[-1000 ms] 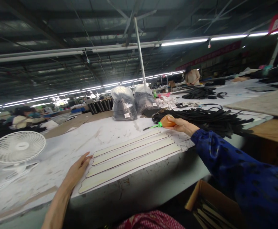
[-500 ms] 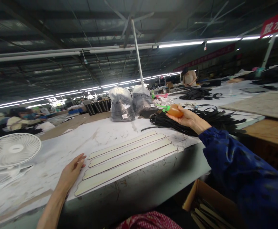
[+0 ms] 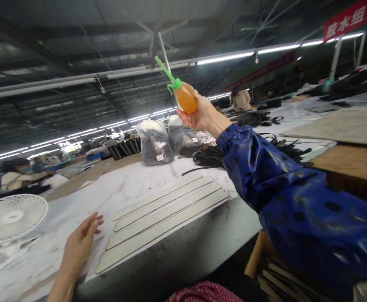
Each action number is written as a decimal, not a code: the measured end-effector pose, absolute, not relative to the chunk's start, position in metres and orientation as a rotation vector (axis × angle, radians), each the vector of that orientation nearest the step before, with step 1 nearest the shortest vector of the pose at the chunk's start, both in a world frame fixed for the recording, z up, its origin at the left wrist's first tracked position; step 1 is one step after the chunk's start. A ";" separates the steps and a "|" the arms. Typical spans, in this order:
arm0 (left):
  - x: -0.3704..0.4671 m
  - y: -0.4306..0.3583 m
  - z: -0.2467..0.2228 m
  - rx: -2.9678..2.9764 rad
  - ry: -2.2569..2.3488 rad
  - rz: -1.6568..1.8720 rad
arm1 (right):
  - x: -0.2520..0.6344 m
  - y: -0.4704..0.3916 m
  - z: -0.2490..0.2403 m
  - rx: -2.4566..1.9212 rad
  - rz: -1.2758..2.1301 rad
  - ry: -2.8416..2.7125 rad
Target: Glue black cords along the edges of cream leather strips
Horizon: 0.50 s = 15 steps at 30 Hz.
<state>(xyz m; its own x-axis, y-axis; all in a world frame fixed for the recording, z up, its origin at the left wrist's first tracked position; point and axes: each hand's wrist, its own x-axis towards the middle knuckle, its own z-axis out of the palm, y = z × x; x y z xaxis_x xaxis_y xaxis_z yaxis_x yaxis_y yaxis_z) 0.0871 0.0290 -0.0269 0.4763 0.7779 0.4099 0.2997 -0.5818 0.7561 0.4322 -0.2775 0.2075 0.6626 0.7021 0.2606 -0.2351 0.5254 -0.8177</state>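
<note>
My right hand (image 3: 202, 112) is closed around a squeeze bottle (image 3: 186, 97) of orange liquid, raised well above the table. The bottle's green cap and long nozzle tilt up and to the left. Over the left part of the table is my left hand (image 3: 81, 237), empty, its fingers loosely bent and apart. Just right of it lie several long pale strips (image 3: 162, 216) with dark edges, side by side on the white table cover (image 3: 104, 191). Their near ends are wavy.
A white fan (image 3: 13, 218) stands at the left. Behind the strips are two plastic-wrapped bags (image 3: 156, 144) and a heap of black straps (image 3: 206, 157). An open carton (image 3: 254, 256) of strips sits below the table edge at the right. Other people work farther back.
My right hand has lifted the squeeze bottle up and to the left, its nozzle now pointing more upward. The view has shifted slightly; the strips lie as before.
</note>
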 end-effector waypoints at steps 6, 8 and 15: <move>0.125 -0.081 0.018 1.885 0.505 1.132 | 0.321 -0.271 0.125 -0.818 1.008 -0.705; 0.139 -0.125 0.023 1.782 0.373 1.149 | 0.286 -0.260 0.083 -0.891 1.194 -0.670; 0.146 -0.176 0.006 1.487 0.590 1.076 | 0.243 -0.251 0.026 -1.213 1.745 -0.878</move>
<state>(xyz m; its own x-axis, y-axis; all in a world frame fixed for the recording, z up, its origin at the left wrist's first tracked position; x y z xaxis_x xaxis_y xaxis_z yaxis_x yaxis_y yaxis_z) 0.1461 -0.1758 0.0056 0.4534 0.8413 0.2942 -0.2039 -0.2234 0.9532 0.2435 -0.2510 0.0256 -0.2020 0.9019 -0.3819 -0.2303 -0.4227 -0.8765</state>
